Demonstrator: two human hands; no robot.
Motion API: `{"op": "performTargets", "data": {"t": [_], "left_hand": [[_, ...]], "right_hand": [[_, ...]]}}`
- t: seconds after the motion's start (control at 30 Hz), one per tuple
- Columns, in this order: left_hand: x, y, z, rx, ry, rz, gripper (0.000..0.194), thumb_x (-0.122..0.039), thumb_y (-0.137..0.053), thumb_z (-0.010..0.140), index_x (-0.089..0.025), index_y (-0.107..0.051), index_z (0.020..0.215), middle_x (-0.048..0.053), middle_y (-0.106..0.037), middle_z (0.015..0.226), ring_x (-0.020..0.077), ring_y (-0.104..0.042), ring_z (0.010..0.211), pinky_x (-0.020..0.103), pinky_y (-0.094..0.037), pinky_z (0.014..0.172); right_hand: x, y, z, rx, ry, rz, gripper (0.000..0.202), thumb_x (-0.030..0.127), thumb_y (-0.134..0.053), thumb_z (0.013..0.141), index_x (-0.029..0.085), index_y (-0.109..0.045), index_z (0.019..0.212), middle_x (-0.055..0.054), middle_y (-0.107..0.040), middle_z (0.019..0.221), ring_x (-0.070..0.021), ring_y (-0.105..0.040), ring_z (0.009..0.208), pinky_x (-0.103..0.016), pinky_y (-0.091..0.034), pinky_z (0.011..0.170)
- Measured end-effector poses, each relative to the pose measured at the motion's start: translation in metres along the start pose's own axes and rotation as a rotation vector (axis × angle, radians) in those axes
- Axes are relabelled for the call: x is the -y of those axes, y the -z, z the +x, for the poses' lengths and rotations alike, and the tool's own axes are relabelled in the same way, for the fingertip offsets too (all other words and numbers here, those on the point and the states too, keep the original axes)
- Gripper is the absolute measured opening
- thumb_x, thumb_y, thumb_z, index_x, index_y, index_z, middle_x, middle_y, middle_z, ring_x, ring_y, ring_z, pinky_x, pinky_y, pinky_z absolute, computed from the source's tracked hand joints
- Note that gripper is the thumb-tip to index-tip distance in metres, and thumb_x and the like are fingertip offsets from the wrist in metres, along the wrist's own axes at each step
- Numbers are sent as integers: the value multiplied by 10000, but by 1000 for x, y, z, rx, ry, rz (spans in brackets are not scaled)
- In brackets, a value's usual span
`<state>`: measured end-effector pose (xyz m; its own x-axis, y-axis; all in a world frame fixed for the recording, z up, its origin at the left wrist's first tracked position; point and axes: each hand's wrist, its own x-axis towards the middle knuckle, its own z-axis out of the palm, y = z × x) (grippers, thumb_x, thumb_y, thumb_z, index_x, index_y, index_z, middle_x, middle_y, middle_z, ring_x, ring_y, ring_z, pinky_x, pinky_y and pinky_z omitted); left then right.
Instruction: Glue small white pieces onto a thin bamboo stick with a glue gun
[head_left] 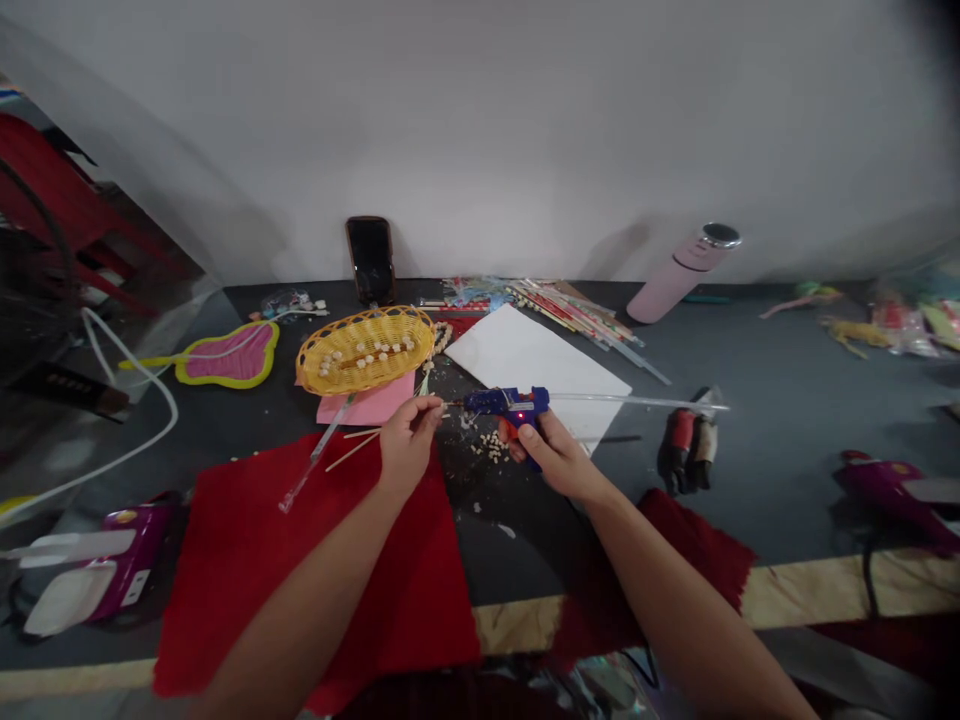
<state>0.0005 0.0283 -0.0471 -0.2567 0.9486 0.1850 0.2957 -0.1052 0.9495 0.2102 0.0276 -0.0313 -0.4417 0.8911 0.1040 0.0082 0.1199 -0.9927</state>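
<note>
My right hand (pixel 556 452) is wrapped around the grip of a blue hot glue gun (pixel 495 402), whose red light is lit. A long clear glue stick (pixel 637 401) runs out of its back end to the right. The nozzle points left, at the fingertips of my left hand (pixel 407 440). Thumb and forefinger of that hand are pinched together on something too small to make out. Just below the gun lie several tiny pale pieces (pixel 491 450). Thin wooden sticks (pixel 351 453) lie beside my left hand, over a red cloth (pixel 225 550).
A yellow wicker basket (pixel 309 356) holding small pale pieces stands on pink paper (pixel 375 402). Behind the gun lies a white sheet (pixel 532 350), with several straw-like sticks (pixel 577 312) beyond. Pliers (pixel 679 445), a pink bottle (pixel 673 283) and a phone (pixel 371 258) are around.
</note>
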Motion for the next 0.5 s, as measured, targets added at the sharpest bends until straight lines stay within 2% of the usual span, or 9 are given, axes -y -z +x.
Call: {"op": "performTargets", "data": {"t": [0.5], "left_hand": [[2,0,0,17,-7,-3,189,-338,-563,780,-192,-641,873,20,-662,809,146,-602,724,261,-473,694]], "right_hand": [[-2,2,-1,-13,-16,-71,311,515,-401,877,221,-474,946,-17,-504,772,-128,-433,603,-282,-417,596]]}}
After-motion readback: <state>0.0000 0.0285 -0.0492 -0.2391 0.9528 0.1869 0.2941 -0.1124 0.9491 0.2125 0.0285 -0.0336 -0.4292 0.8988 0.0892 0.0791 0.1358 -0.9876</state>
